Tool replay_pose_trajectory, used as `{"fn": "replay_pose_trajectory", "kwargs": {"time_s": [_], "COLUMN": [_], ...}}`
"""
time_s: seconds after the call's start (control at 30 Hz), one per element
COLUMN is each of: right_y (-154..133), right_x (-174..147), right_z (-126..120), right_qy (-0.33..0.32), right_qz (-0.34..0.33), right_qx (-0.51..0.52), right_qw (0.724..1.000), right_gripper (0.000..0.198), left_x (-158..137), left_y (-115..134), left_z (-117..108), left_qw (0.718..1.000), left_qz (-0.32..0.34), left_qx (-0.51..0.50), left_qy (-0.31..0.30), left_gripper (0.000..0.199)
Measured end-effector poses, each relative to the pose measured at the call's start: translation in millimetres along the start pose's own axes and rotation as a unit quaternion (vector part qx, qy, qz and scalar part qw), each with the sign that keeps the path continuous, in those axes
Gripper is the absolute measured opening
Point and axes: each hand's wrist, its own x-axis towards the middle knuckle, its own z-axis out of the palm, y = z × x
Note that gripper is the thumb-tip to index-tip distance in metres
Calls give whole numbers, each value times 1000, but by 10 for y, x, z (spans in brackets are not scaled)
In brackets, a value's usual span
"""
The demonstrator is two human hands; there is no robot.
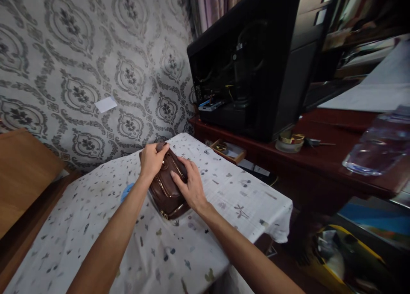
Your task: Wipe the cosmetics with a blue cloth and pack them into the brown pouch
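Note:
A brown leather bag (165, 180) with gold zippers lies on a table covered by a white patterned cloth (237, 204). My left hand (153, 158) is closed on the bag's far end, its fingers at a brown strap or flap there. Across the bag's right side rests my right hand (191, 183), thumb and fingers apart, with the palm against the leather. Some of the right hand's fingertips are hidden behind the bag's edge. Just left of my left forearm, a small blue thing (127, 192) lies partly covered.
A black computer case (243, 72) stands on a dark red desk (326, 136) at the right. Near it are a tape roll (290, 142) and a clear plastic bottle (378, 144). A small open drawer (229, 152) juts out below. Patterned wallpaper (96, 42) closes off the back.

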Motion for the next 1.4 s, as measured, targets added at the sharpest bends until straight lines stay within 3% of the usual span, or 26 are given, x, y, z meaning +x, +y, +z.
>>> {"fn": "replay_pose_trajectory", "kwargs": {"time_s": [0.27, 0.43, 0.53, 0.63, 0.73, 0.8, 0.87, 0.93, 1.1, 1.4], "right_y": [10, 39, 36, 36, 55, 72, 86, 93, 98, 86], "right_x": [3, -32, -42, -48, -60, -70, -75, -74, -59, -57], "right_z": [4, 37, 30, 19, 32, 49, 63, 65, 41, 36], "right_qy": [-7, 13, 22, 20, 20, 19, 18, 14, -7, -17], "right_qz": [-9, -25, -32, -30, -40, -52, -64, -69, -66, -48], "right_qx": [-22, -34, -30, -29, -45, -67, -89, -105, -103, -71], "right_qw": [1000, 999, 999, 999, 998, 996, 994, 992, 992, 996], "right_gripper": [50, 44, 38, 39, 48, 58, 68, 74, 75, 70], "left_x": [-189, -256, -269, -254, -226, -214, -212, -217, -216, -320], "left_y": [36, 47, 46, -22, -155, -243, -301, -322, -299, -244], "left_z": [-31, -1, -54, -189, -360, -457, -520, -546, -530, -502], "left_qw": [990, 956, 945, 963, 994, 1000, 999, 998, 998, 999], "left_qz": [-35, -92, -103, -64, -4, 3, -9, -16, -8, -21], "left_qx": [-130, -277, -305, -249, -103, -19, 24, 41, 47, -29], "left_qy": [-42, -29, -51, -75, -23, -3, -20, -36, -29, -21], "left_gripper": [40, 37, 37, 31, 29, 23, 13, 6, 18, 21]}}
